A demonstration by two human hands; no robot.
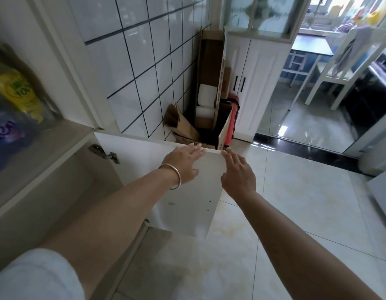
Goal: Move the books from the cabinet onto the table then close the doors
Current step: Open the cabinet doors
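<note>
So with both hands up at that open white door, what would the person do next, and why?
Probably swing the cabinet door shut toward the cabinet. It stands wide open on its hinge, the left hand lies flat on its inner face, the right hand is at its free edge, and no books show inside.

viewpoint: a single wide-angle camera on the person's head
direction: forward and down, past both outstretched arms
closest: open cabinet door (pixel 187 191), just below the lens, seen from above
left edge: cabinet (pixel 47 169) interior, very near and blurred
far end: tiled wall (pixel 144 61), floor (pixel 296 213), a doorway to another room
overlap: none, one view only
</note>
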